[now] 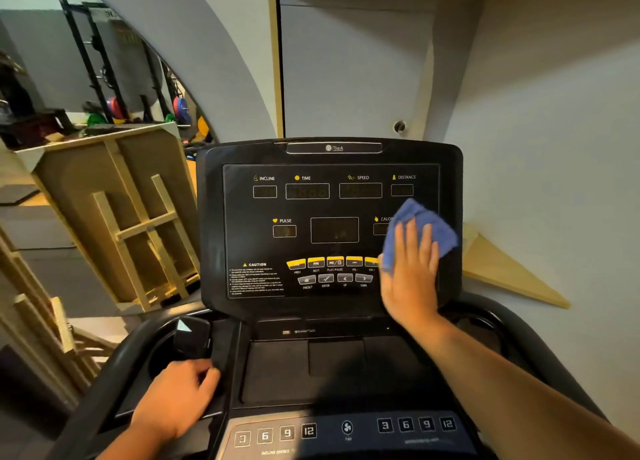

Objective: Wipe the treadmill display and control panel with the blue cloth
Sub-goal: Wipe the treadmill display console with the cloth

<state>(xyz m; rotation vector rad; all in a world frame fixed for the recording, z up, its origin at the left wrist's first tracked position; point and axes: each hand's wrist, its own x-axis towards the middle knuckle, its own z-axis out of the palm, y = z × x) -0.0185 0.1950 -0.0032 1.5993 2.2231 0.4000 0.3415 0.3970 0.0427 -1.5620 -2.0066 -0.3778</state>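
The black treadmill display (311, 217) stands upright ahead of me, with unlit readouts and yellow buttons low in its middle. My right hand (412, 272) lies flat on the display's right side, pressing the folded blue cloth (420, 222) over the calorie readout; the cloth shows above and beside my fingers. Below the display runs the control panel (346, 428) with numbered keys and a fan button. My left hand (180, 397) grips the left edge of the console tray (225, 359).
A dark phone-like object (192, 340) sits in the left cup holder. Wooden frames (138, 224) lean to the left of the treadmill. A wall and a grey door (353, 68) stand close behind the display. Gym racks with weight plates (114, 106) are far left.
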